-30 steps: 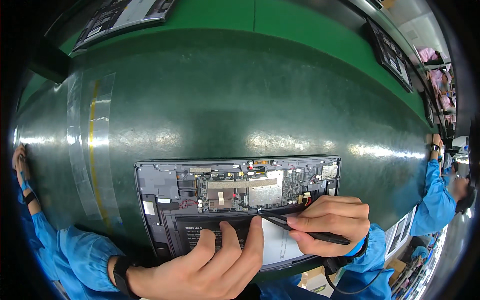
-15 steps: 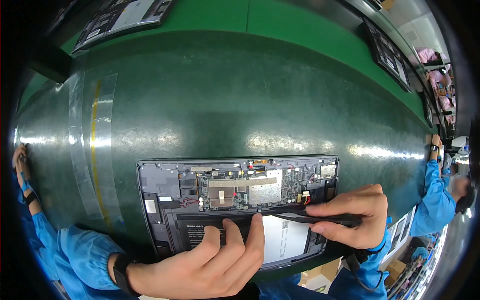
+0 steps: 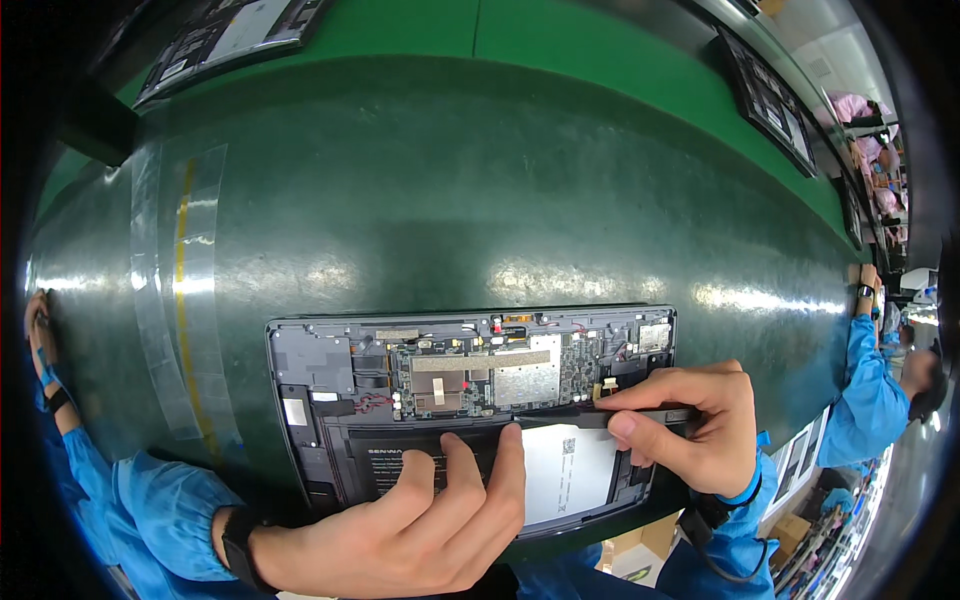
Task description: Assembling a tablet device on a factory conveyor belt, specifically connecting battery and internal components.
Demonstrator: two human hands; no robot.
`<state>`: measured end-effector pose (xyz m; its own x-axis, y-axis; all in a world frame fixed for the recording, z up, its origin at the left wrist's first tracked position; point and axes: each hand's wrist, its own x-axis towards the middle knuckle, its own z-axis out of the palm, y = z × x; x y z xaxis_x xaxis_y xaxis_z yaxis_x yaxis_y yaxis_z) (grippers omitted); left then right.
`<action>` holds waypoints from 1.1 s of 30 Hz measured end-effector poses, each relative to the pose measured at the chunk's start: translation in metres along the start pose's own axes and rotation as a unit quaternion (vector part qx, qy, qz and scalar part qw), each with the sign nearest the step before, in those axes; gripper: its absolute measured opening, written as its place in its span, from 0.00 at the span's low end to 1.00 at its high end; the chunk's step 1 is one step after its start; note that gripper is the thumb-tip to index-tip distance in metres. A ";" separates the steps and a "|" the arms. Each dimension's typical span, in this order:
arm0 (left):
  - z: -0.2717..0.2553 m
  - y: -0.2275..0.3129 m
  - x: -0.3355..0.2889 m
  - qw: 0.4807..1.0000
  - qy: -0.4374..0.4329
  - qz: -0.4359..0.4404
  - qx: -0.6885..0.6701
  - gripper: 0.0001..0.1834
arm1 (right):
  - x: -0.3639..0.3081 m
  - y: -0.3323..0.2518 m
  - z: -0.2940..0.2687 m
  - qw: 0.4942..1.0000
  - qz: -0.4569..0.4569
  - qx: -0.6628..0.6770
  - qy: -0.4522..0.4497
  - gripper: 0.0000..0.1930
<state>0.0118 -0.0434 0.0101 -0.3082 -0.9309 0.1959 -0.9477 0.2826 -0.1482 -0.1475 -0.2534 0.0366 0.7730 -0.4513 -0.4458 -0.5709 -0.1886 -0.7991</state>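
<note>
An opened tablet (image 3: pixel 312 352) lies in front of me, its circuit board (image 3: pixel 525 383) along the upper half. Below the board sit a black battery (image 3: pixel 385 445) and a pale panel with a printed code (image 3: pixel 570 470). My left hand (image 3: pixel 430 520) is open, its fingertips resting on the battery, the index finger at the seam beneath the board. My right hand (image 3: pixel 690 425) pinches black tweezers (image 3: pixel 560 418), which lie nearly flat along that seam and point left toward my left index finger. Beside the right fingertips shows a small pale connector (image 3: pixel 609 384); its wires are mostly hidden.
A green work surface (image 3: pixel 400 180) carries clear tape strips with a yellow line (image 3: pixel 182 290) at left. Other opened devices stand at the far left (image 3: pixel 235 40) and far right (image 3: pixel 770 100). A co-worker's blue sleeve (image 3: pixel 850 400) is at right; another person's hand (image 3: pixel 38 310) shows at left.
My right hand has shifted left and slightly up, its fingers now farther along the tweezers and over the connector's wires. My left hand stays on the battery. The whole view has shifted slightly.
</note>
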 end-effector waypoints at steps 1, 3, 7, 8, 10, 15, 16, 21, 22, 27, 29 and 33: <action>0.000 0.000 0.000 1.000 0.005 -0.003 0.002 0.18 | 0.000 0.001 0.000 1.000 -0.007 0.004 -0.001 0.08; 0.001 -0.001 -0.001 1.000 0.010 -0.006 0.004 0.18 | 0.001 0.000 -0.001 1.000 -0.014 0.007 -0.002 0.08; 0.001 -0.002 -0.006 1.000 0.005 0.018 0.005 0.18 | 0.003 0.004 0.000 0.998 -0.015 0.048 -0.031 0.07; 0.000 -0.002 -0.007 1.000 0.002 0.015 0.006 0.18 | 0.003 0.006 0.002 0.997 -0.028 0.066 -0.035 0.07; 0.002 0.000 -0.006 1.000 0.006 0.011 0.005 0.18 | 0.002 0.008 0.003 0.996 -0.028 0.079 -0.030 0.07; 0.007 0.002 -0.004 1.000 0.009 0.009 -0.002 0.18 | 0.001 0.010 0.003 0.995 -0.011 0.102 -0.021 0.07; 0.004 0.002 -0.005 1.000 0.003 0.009 0.003 0.19 | 0.001 0.008 0.004 0.994 -0.014 0.105 -0.021 0.07; 0.002 0.000 -0.006 1.000 -0.001 0.011 0.021 0.20 | 0.001 0.008 0.008 0.993 -0.013 0.116 -0.008 0.06; 0.003 -0.001 -0.006 1.000 -0.001 0.016 0.024 0.21 | 0.001 0.007 0.008 0.994 -0.014 0.111 -0.004 0.06; 0.005 -0.001 -0.006 0.999 0.006 0.013 0.030 0.22 | 0.002 0.008 0.011 0.993 -0.021 0.116 0.004 0.06; 0.004 -0.001 -0.007 1.000 -0.003 0.013 0.022 0.22 | 0.003 0.008 0.012 0.992 -0.019 0.122 0.008 0.06; 0.004 -0.003 -0.008 0.999 -0.005 0.016 0.028 0.23 | 0.003 0.006 0.012 0.993 -0.026 0.114 0.001 0.05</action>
<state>0.0176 -0.0374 0.0052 -0.3375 -0.9239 0.1804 -0.9312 0.2996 -0.2078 -0.1452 -0.2451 0.0253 0.7999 -0.4470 -0.4006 -0.4521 -0.0098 -0.8919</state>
